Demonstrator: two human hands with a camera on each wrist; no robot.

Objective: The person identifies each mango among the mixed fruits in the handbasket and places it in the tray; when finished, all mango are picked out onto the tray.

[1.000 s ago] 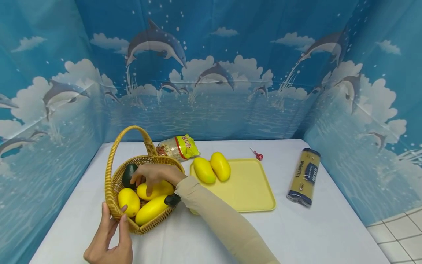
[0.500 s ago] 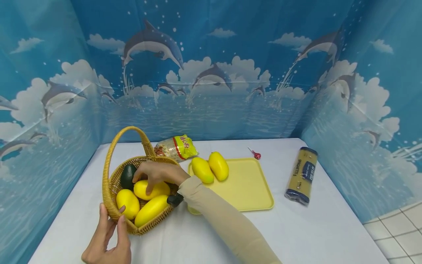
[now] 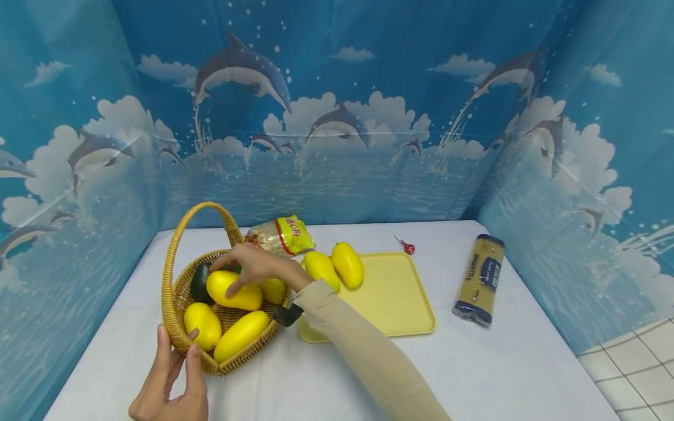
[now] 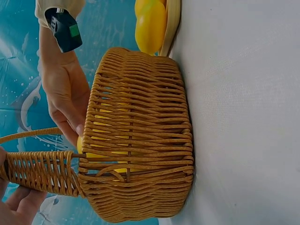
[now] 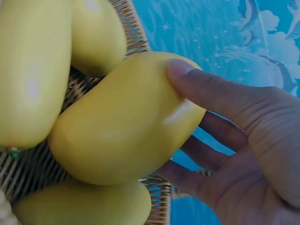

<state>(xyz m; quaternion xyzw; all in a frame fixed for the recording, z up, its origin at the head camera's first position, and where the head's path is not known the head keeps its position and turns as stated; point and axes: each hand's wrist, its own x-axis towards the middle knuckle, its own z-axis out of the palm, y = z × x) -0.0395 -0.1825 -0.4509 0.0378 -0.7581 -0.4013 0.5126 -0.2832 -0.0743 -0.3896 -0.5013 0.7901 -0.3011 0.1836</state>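
A wicker basket (image 3: 251,354) with a tall handle (image 3: 169,269) stands at the left of the table. My left hand (image 3: 174,383) pinches the foot of that handle on the near side. Inside the basket my right hand (image 3: 251,264) grips a yellow mango (image 3: 231,291), thumb on one side and fingers on the other. The right wrist view shows this mango (image 5: 124,119) tilted up above the other fruit. Around it lie a round yellow fruit (image 3: 203,325), a long yellow fruit (image 3: 243,335), another yellow fruit (image 3: 275,290) and a dark green avocado (image 3: 200,283). Something dark green beneath my right hand is mostly hidden.
Two mangoes (image 3: 347,266) lie on the left of a yellow tray (image 3: 400,304), right of the basket. Behind the basket is a food bag (image 3: 286,235). A red lollipop (image 3: 408,247) sits behind the tray, and a spaghetti pack (image 3: 480,280) lies far right.
My right hand has raised the mango slightly, up and to the left within the basket, uncovering a yellow fruit behind it. My left hand stays at the handle.
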